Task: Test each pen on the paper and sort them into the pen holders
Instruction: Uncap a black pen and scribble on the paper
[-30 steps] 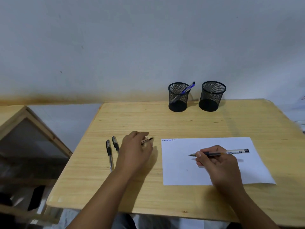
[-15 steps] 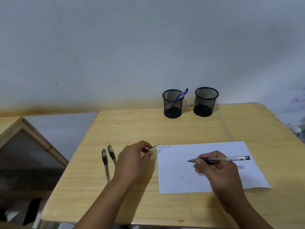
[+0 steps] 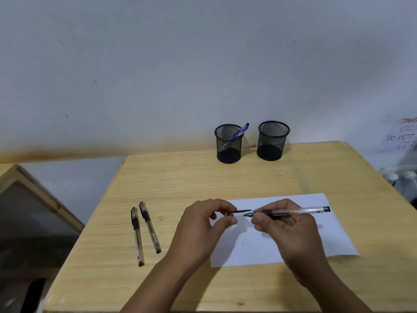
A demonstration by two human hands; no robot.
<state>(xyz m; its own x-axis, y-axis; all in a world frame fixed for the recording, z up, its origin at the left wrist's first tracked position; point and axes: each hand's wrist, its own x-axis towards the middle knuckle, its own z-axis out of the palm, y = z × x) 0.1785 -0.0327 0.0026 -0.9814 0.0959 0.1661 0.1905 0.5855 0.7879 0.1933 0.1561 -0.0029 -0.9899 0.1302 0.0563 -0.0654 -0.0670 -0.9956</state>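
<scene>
From the head cam, which is the only view I've got: the right hand [image 3: 291,229] has its grip closed around a clear-barrelled pen [image 3: 291,212], held level with the tip pointing left, just above the paper [image 3: 282,242]. The left hand [image 3: 203,224] is pinching what looks like the pen's cap [image 3: 240,212] between thumb and fingertips, right in front of the tip, so my guess is it's being capped before sorting. Two more pens [image 3: 144,231] lie side by side on the tabletop [image 3: 203,177] to the left, capped and parked out of the way, probably waiting their turn. At the far edge stand two mesh holders: the left holder [image 3: 228,144] has a blue pen [image 3: 238,135] leaning in it, and the right holder [image 3: 272,141] looks empty. They're far enough back to leave writing room.
</scene>
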